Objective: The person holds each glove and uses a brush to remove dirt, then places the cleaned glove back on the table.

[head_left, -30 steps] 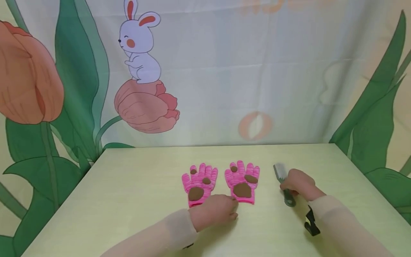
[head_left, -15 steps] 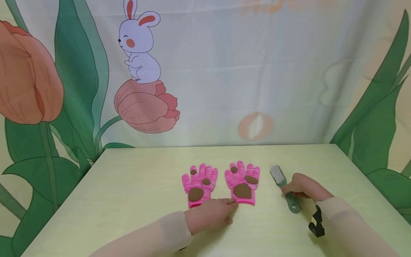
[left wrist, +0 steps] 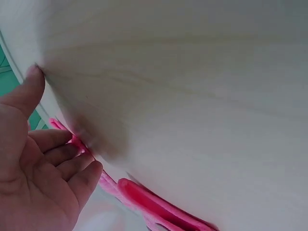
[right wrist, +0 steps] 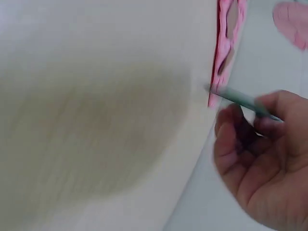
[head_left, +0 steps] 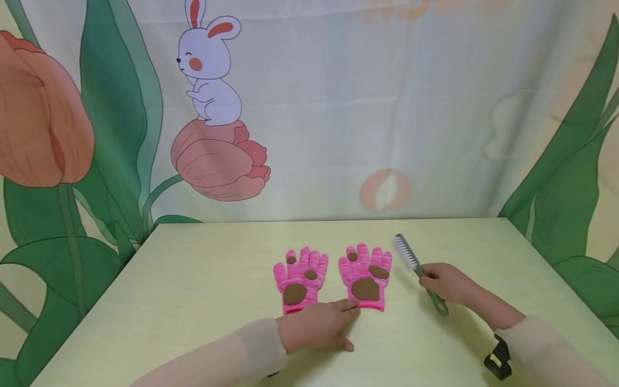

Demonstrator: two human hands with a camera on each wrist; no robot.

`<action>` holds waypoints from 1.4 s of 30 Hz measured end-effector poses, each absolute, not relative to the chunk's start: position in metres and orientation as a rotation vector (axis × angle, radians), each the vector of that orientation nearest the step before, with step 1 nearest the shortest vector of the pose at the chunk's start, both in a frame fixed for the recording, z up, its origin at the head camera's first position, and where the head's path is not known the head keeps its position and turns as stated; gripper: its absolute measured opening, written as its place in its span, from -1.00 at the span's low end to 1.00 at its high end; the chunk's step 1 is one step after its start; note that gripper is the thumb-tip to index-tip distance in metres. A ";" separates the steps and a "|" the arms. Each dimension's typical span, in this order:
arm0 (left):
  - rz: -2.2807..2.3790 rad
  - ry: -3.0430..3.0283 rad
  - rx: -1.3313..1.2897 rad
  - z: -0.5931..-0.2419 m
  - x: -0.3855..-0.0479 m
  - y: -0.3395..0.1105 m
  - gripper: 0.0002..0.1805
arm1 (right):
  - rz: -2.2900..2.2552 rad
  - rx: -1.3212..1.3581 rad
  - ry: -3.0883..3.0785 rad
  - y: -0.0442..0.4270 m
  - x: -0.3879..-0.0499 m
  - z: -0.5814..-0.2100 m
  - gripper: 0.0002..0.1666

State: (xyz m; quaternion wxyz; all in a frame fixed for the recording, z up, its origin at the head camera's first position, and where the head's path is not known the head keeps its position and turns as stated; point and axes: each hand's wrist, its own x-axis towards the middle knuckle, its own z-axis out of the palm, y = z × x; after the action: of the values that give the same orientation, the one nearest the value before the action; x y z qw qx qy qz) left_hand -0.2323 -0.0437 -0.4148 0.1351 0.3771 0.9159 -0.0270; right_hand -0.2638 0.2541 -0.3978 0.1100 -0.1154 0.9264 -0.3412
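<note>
Two pink knit gloves with brown patches lie flat, side by side, on the table: the left glove [head_left: 301, 277] and the right glove [head_left: 366, 279]. My left hand [head_left: 316, 328] touches the right glove's cuff with nearly straight fingertips; in the left wrist view the left hand [left wrist: 43, 178] has its thumb spread away from the fingers. A green-handled brush [head_left: 411, 258] with pale bristles is pinched in my right hand [head_left: 450, 282], raised to the right of the gloves. The bristles face left. In the right wrist view the right hand [right wrist: 264, 159] grips the green handle [right wrist: 240, 99].
The pale yellow table [head_left: 203, 279] ends at a printed cloth backdrop [head_left: 314, 107] with a rabbit and tulips. A black band [head_left: 499, 357] with a yellow mark sits at my right wrist.
The brush has been lifted and turned, so its bristles face left towards the gloves. My left thumb has spread from the fingers. The gloves lie nearly as before.
</note>
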 end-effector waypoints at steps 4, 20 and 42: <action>-0.060 2.630 1.075 -0.414 -0.234 -0.045 -0.10 | -1.030 -0.480 2.713 0.242 -0.253 -0.398 -0.78; -0.137 2.644 1.189 -0.416 -0.234 -0.047 -0.12 | -0.542 -1.161 3.046 0.215 -0.244 -0.412 -0.68; -0.131 2.658 1.172 -0.416 -0.234 -0.046 -0.14 | -0.272 -1.312 3.183 0.230 -0.255 -0.420 -0.72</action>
State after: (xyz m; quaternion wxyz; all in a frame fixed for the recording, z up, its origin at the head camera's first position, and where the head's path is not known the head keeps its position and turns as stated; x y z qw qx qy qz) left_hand -0.2342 -0.0461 -0.4156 0.1167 0.4003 0.9078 -0.0446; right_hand -0.2548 0.2304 -0.4195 -0.1552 -0.3754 0.9105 -0.0778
